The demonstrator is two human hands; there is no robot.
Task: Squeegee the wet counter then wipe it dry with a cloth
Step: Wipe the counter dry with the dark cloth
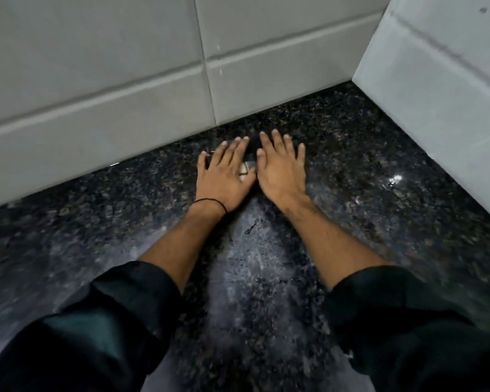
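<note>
Left hand (224, 176) and right hand (282, 172) press flat on the wet granite bench (266, 278), fingers straight, covering a dark blurred object (252, 150); tiled wall (96, 94) at twelve o'clock.

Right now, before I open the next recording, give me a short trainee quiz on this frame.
1. True or false: the left hand and the right hand both lie flat, fingers straight, over the counter.
2. Which wrist wears the thin black band? A) left B) right C) both
3. Fill in: the wall beyond the fingertips is faced with grey ___.

Key: 1 true; 2 A; 3 tiles.
</note>
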